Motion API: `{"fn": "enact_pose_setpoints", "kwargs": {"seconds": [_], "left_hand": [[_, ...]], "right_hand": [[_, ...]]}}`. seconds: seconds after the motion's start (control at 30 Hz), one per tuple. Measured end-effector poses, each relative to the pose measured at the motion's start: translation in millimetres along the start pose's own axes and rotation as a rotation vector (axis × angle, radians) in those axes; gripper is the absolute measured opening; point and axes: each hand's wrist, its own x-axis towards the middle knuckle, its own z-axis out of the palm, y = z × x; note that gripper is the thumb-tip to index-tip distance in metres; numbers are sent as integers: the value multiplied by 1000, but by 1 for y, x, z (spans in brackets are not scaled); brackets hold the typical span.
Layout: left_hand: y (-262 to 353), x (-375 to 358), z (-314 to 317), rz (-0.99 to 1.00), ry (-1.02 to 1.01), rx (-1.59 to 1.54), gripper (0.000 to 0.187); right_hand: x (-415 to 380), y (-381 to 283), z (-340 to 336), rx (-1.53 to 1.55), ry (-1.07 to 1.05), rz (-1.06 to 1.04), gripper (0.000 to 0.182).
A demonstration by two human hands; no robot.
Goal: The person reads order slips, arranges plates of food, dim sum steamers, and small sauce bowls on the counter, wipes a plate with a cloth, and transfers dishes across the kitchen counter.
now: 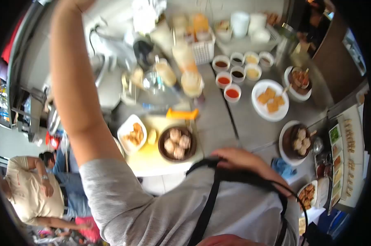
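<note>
My left arm reaches up along the left side of the view, and only a part of my left hand (pixel 77 3) shows at the top edge, its fingers out of frame. My right hand (pixel 239 158) is held low before my chest, by the black strap, at the counter's near edge. Its fingers look loosely stretched, with nothing visible in them. Nearest to it is a round dark steamer basket (pixel 161 153) of several dumplings (pixel 177 143) on a yellow cutting board (pixel 153 164). Beside the basket stands a white dish (pixel 126 141) of fried pieces (pixel 134 134).
Small cups of sauce (pixel 232 93) stand mid-counter. A white plate (pixel 258 110) holds golden squares; another steamer (pixel 294 142) sits further right. An orange object (pixel 182 114) lies behind the board. Bottles and a white basket (pixel 204 52) are at the back. A person (pixel 36 188) stands left.
</note>
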Motion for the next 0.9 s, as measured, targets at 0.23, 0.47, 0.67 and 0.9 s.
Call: {"fn": "enact_pose_setpoints", "kwargs": {"seconds": [0.23, 0.47, 0.67, 0.9], "left_hand": [[-65, 87, 4, -110, 207, -703, 57], [-53, 194, 33, -196, 308, -1083, 50], [-36, 241, 45, -198, 401, -1189, 43], [-40, 250, 42, 8, 575, -1181, 34]], "right_hand": [[-8, 7, 4, 32, 50, 82, 40], [-33, 14, -3, 146, 165, 232, 35], [-39, 43, -6, 171, 218, 267, 36], [-36, 57, -11, 200, 211, 256, 36]]}}
